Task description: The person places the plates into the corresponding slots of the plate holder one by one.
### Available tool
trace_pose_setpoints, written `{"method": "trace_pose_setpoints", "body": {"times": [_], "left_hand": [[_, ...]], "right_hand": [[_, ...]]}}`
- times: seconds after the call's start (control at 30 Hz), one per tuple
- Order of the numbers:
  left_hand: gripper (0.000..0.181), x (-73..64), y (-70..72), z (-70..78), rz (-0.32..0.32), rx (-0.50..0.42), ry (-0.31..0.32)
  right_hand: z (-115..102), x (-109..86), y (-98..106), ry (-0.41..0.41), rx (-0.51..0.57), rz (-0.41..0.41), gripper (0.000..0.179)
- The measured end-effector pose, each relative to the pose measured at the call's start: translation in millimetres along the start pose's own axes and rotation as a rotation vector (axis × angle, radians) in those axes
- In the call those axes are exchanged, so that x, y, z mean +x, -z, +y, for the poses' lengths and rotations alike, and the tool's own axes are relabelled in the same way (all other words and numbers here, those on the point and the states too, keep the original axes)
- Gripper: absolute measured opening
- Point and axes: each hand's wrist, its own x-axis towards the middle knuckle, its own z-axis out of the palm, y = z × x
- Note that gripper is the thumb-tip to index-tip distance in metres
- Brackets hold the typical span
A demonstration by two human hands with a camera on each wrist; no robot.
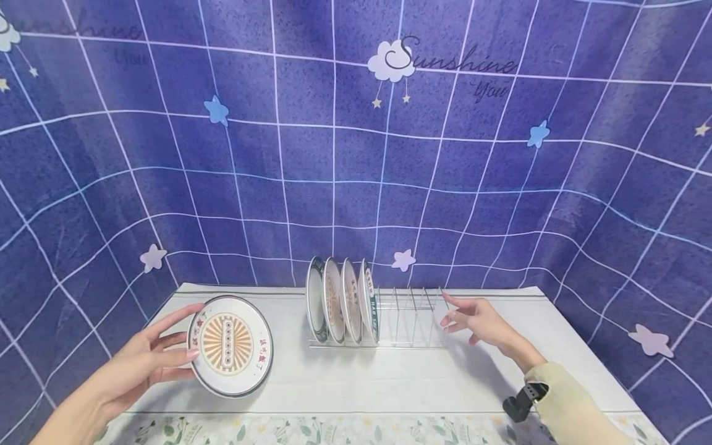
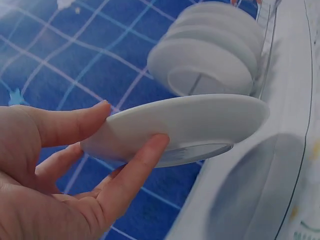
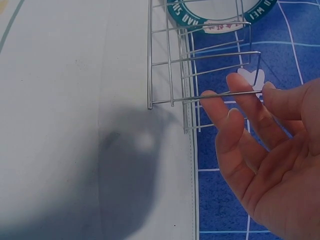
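At the left in the head view, my left hand (image 1: 147,360) holds a white plate (image 1: 253,318) by its edge, with the thumb on the patterned face. The left wrist view shows fingers (image 2: 137,175) under the plate's pale underside (image 2: 190,122). The plate is above the table, apart from the rack. A wire dish rack (image 1: 408,344) has several plates (image 1: 334,300) upright in its left part. At the rack's right end, my right hand (image 1: 481,321) pinches the end wire (image 3: 235,93) between thumb and fingers.
The rack stands on a white tabletop (image 1: 322,383) with a floral strip (image 1: 334,429) at its front. Blue curtain cloth (image 1: 311,154) with a grid and stars hangs behind and at both sides. A black device (image 1: 525,400) is strapped to the right wrist.
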Motion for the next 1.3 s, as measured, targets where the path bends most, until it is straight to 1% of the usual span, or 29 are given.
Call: {"method": "trace_pose_setpoints", "body": {"times": [0.17, 0.27, 0.4, 0.57, 0.77, 0.97, 1.07, 1.13, 1.2, 1.3], "left_hand": [[0.079, -15.6, -23.9, 16.7, -0.008, 0.056, -0.03], [0.078, -24.0, -38.8, 23.7, -0.035, 0.072, -0.044], [0.078, -30.0, -56.6, 28.8, -0.095, 0.067, -0.098], [0.079, -31.2, -73.9, 31.7, -0.17, 0.026, -0.175], [0.08, -33.5, -91.8, 31.5, -0.242, 0.032, -0.3], [0.081, -35.6, -109.8, 33.5, -0.33, 0.001, -0.359], [0.081, -36.4, -118.1, 33.6, -0.354, -0.025, -0.38], [0.08, -36.6, -123.4, 32.0, -0.374, -0.041, -0.409], [0.08, -35.9, -129.3, 30.3, -0.382, -0.036, -0.447], [0.079, -33.2, -139.1, 28.9, -0.382, -0.025, -0.481]], "right_hand": [[-0.7, -0.1, -0.3, 0.003, 0.007, 0.002, 0.054], [-0.8, -0.9, -0.9, 0.009, 0.02, 0.0, 0.055], [0.4, -1.8, -1.9, 0.021, 0.038, 0.007, 0.054], [1.0, -0.2, -3.3, 0.049, 0.049, 0.022, 0.05], [-0.1, 1.6, -3.5, 0.08, 0.064, 0.019, 0.051], [0.6, 2.0, -3.5, 0.094, 0.087, 0.0, 0.053], [2.7, 2.2, -3.2, 0.087, 0.105, -0.012, 0.054], [3.9, 2.2, -3.0, 0.081, 0.116, -0.02, 0.054], [4.9, 2.3, -2.9, 0.075, 0.128, -0.024, 0.054], [4.7, 2.1, -2.6, 0.074, 0.136, -0.017, 0.053]]}}
